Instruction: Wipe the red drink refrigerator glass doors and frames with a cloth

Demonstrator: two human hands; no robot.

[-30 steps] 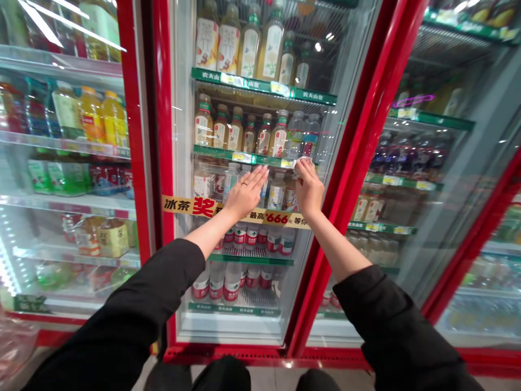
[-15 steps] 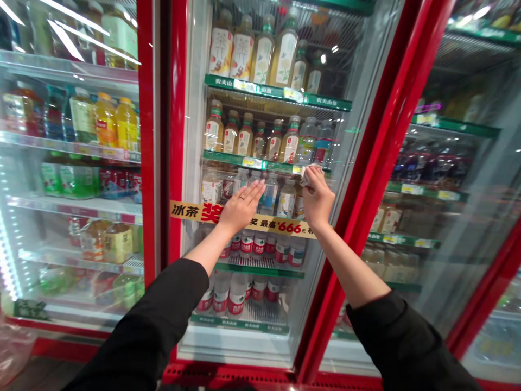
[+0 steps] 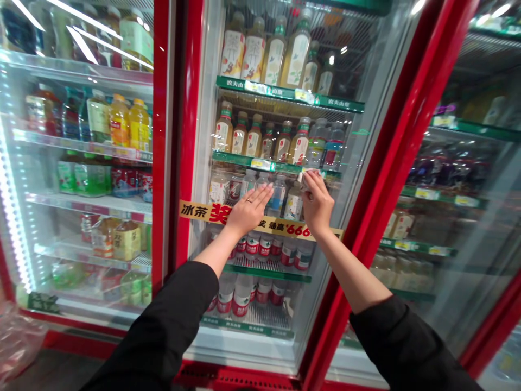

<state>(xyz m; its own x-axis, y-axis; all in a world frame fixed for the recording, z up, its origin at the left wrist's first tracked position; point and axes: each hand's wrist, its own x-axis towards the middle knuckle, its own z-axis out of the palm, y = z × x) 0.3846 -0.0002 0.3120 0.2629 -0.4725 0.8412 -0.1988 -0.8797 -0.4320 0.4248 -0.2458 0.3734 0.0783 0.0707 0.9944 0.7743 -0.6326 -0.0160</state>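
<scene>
My left hand (image 3: pixel 249 210) lies flat on the glass door of a red-framed drinks fridge, fingers stretched out and a ring on one of them. It covers part of a yellow printed strip (image 3: pixel 195 210) stuck across the glass. To its right, my right hand (image 3: pixel 321 203) is closed around a crumpled white cloth or tissue (image 3: pixel 302 178), pressed to the same pane. Most of the white piece is hidden by the fingers. Behind the glass near both hands stand bottles, among them a white-labelled bottle (image 3: pixel 293 202) between them.
The red door frame (image 3: pixel 368 217) runs close to my right forearm. On the left a lit fridge (image 3: pixel 160 136) holds bottles and packs; another fridge is at the right. Crumpled clear plastic (image 3: pixel 18 342) lies at the lower left. Green-edged shelves (image 3: pixel 277 92) carry several bottles.
The view has shifted, so the fridges appear farther right. My right hand with the white cloth or tissue has moved slightly left across the glass. My left hand keeps its place on the door.
</scene>
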